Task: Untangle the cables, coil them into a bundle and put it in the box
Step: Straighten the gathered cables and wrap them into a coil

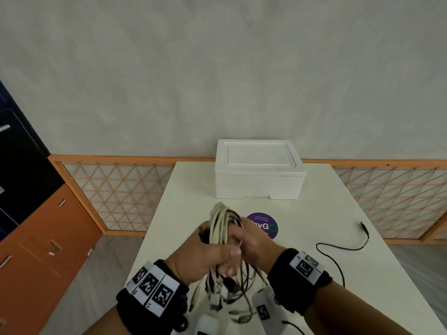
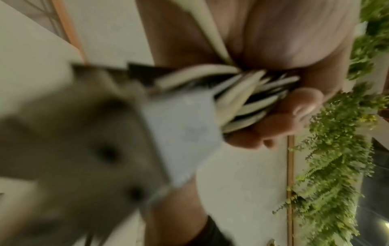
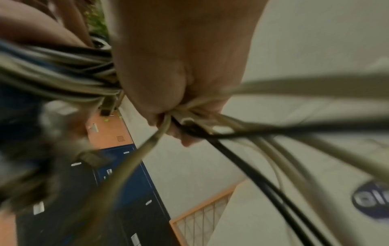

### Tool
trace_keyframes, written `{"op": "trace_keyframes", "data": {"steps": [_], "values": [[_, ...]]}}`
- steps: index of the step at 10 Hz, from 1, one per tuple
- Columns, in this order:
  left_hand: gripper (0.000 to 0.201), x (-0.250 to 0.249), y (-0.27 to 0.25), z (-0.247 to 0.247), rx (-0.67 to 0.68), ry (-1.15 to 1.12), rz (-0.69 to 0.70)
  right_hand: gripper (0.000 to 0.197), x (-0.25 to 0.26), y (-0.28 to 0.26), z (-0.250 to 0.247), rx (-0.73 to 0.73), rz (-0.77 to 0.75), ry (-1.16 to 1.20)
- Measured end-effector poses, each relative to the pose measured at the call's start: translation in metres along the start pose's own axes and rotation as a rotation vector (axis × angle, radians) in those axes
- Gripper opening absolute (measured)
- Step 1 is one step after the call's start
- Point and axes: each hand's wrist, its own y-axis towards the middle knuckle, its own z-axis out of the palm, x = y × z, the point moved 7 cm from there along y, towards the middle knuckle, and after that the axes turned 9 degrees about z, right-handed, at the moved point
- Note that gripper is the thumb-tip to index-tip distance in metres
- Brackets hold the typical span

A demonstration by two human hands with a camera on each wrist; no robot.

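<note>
white table, set against a pale wall with orange lattice panelling. closed white foam box at the table's far edge. nearer than the box, above the table, left hand and right hand both clench the cable bundle; loose ends hang below. a black cable lies right of the purple sticker. orange and blue cabinets stand left of the table.

Cream and black cables in my hands; white box; off-white table bearing a purple round sticker; black wristbands with black-and-white square markers.
</note>
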Motion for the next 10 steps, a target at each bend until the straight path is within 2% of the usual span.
{"op": "trace_keyframes", "data": {"steps": [1, 2, 3, 4, 5, 6, 7, 8, 9, 10], "values": [[0.051, 0.008, 0.009, -0.020, -0.192, -0.098, 0.000, 0.027, -0.017, 0.013, 0.015, 0.008, -0.013, -0.305], [0.056, 0.018, 0.010, -0.031, -0.261, -0.063, -0.021, 0.027, -0.018, 0.016, 0.022, -0.052, -0.176, -0.640], [0.041, 0.030, 0.010, -0.035, -0.338, -0.071, -0.034, 0.029, -0.021, 0.009, 0.023, -0.148, -0.191, -0.838], [0.038, 0.039, 0.012, -0.050, -0.457, 0.021, -0.044, 0.030, -0.026, 0.007, 0.035, -0.050, -0.137, -0.788], [0.022, 0.047, 0.012, -0.065, -0.549, 0.179, -0.135, 0.022, -0.028, 0.005, 0.037, 0.001, -0.011, -0.820], [0.012, 0.060, 0.010, -0.075, -0.525, 0.378, -0.233, 0.018, -0.028, -0.001, 0.035, 0.001, 0.024, -0.924], [0.033, 0.070, 0.002, -0.091, -0.578, 0.543, -0.318, 0.012, -0.029, -0.005, 0.035, -0.009, -0.011, -1.072], [0.032, 0.071, -0.010, -0.106, -0.604, 0.709, -0.373, 0.003, -0.017, -0.014, 0.030, 0.005, -0.046, -1.122], [0.029, 0.074, -0.013, -0.098, -0.471, 0.804, -0.414, 0.012, -0.007, -0.019, 0.029, -0.039, -0.183, -1.265], [0.022, 0.070, -0.010, -0.078, -0.392, 0.745, -0.391, 0.017, 0.006, -0.018, 0.013, -0.160, -0.294, -1.209]]}}
